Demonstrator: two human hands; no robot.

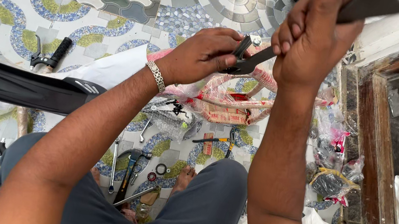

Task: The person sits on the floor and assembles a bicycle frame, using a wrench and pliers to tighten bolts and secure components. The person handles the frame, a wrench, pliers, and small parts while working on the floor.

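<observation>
Black metal bracket [250,61] pinched in left hand [203,56]; right hand [309,44] clamps dark panel [371,6]. Fitting underway, spanners [113,165] unused on floor.

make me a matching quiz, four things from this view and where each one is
Things:
1. spanner
2. bracelet
3. black panel
4. hammer

Places:
A. on the left wrist
B. on the tiled floor between the knees
C. gripped by the left hand, beside the right hand
D. lying across the left of the view, above the left knee

Pairs: 1-C, 2-A, 3-D, 4-B
</observation>
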